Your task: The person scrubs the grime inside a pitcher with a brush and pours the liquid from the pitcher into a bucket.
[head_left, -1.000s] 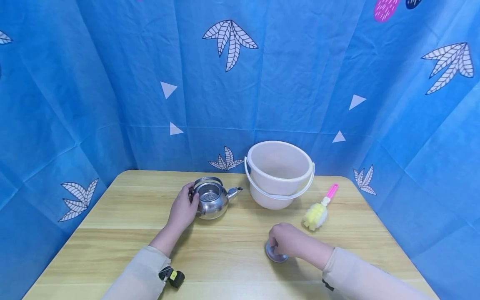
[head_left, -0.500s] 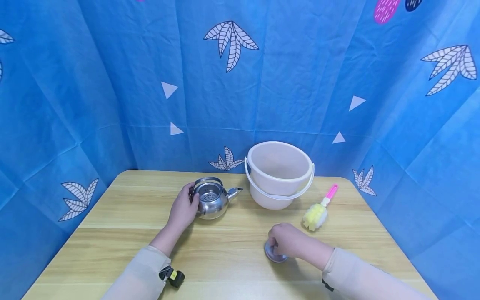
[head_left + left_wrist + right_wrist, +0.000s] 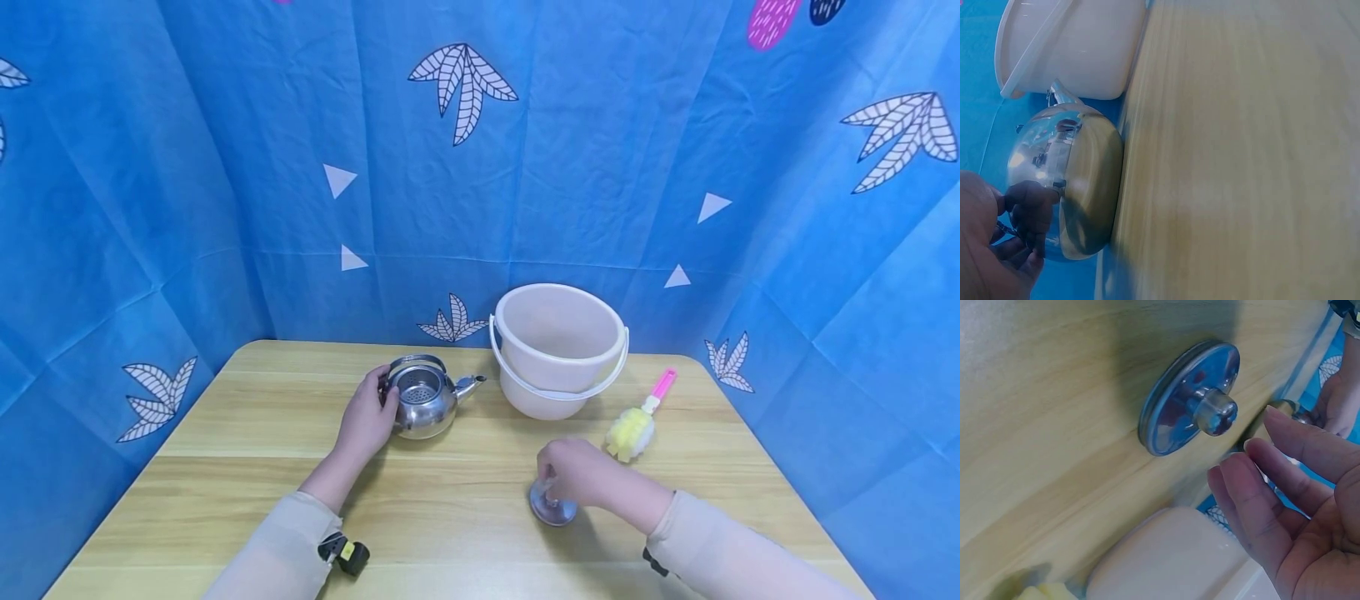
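My left hand (image 3: 366,419) holds the left side of a stainless steel teapot (image 3: 429,419), near its handle. The teapot stands lidless on the table, a perforated strainer (image 3: 418,392) visible in its mouth and its spout to the right. The round metal lid (image 3: 552,512) lies flat on the table, knob up. Over the lid is my right hand (image 3: 588,475). In the right wrist view, a gap shows between the fingertips and the lid's knob (image 3: 1216,412), and the fingers are loosely bent, holding nothing. The left wrist view shows fingers against the shiny teapot wall (image 3: 1094,181).
A white bucket (image 3: 540,379) with its handle hanging in front stands at the back, right of the teapot spout. To its right lies a brush (image 3: 632,432) with a yellow and white sponge head and pink handle. Blue cloth (image 3: 450,208) encloses the table's (image 3: 450,533) back and sides.
My right hand has let go of the lid's knob and lifted slightly, so more of the lid shows. The left hand and the teapot stay where they were.
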Demonstrator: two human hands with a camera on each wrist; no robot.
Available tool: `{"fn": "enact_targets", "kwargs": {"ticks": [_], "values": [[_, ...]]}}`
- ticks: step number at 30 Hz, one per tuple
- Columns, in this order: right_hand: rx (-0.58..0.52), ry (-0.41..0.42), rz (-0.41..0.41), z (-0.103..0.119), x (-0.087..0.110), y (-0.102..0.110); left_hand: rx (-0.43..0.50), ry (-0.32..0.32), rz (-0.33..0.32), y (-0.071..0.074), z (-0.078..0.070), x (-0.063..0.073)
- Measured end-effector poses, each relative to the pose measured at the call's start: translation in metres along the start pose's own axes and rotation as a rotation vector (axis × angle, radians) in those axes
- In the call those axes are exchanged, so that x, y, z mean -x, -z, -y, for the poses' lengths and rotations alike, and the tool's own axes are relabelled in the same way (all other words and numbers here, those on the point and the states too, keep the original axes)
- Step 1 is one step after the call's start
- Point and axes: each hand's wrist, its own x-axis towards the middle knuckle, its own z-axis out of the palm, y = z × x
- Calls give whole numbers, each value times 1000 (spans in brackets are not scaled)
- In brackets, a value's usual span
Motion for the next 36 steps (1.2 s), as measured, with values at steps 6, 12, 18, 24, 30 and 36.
{"fn": "enact_targets", "kwargs": {"ticks": [6,12,18,24,30,36], "values": [[20,52,-14,3,0,6,7,4,11,1,-1,0],[37,106,-35,6,-1,13,3,6,15,1,-2,1],[39,118,-46,10,-4,18,-2,3,14,2,-1,1],[64,162,-77,14,-8,21,5,9,13,1,0,1],[69,185,-83,20,-13,26,2,8,11,0,0,0],[66,186,-77,23,-19,30,3,14,18,-1,2,-1]]}}
